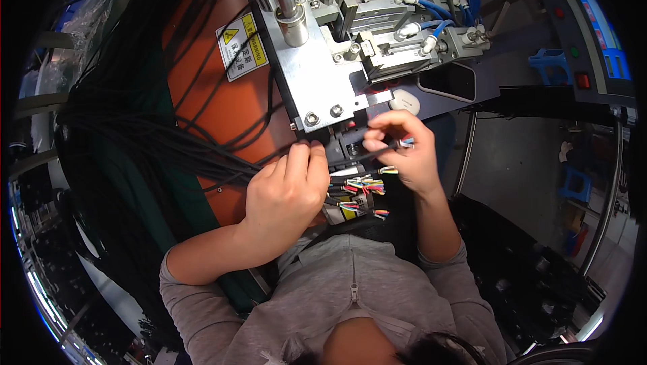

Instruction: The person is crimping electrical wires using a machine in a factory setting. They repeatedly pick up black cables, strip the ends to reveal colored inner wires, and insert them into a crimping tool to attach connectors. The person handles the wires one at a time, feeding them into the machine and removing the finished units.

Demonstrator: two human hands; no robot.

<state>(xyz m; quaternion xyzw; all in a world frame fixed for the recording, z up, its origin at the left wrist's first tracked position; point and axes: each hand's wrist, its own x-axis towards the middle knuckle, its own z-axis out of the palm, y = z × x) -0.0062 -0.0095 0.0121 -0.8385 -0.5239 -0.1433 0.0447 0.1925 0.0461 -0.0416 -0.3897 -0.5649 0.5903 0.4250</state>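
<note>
My left hand (290, 179) is closed, fingertips down, around a black cable at the lower edge of the metal machine block (313, 85). That black cable (364, 157) seems to run on to the right, toward my other hand. Curled beside the machine, my right hand (408, 153) has its thumb and fingers closed at the cable's end, where short coloured wires (406, 143) stick out over the palm. Below, between the hands, lies a bunch of stripped cable ends (364, 186) with red, yellow, white and blue wires. My fingers partly hide the gripped spots.
Many black cables (155, 139) sweep in from the left over an orange-brown board (195, 95) with a warning label (241, 51). Pneumatic cylinders (404, 51) with blue hoses stand at the back. A phone (448, 82) and a white rounded case (404, 101) lie at right, near a lit screen (600, 35).
</note>
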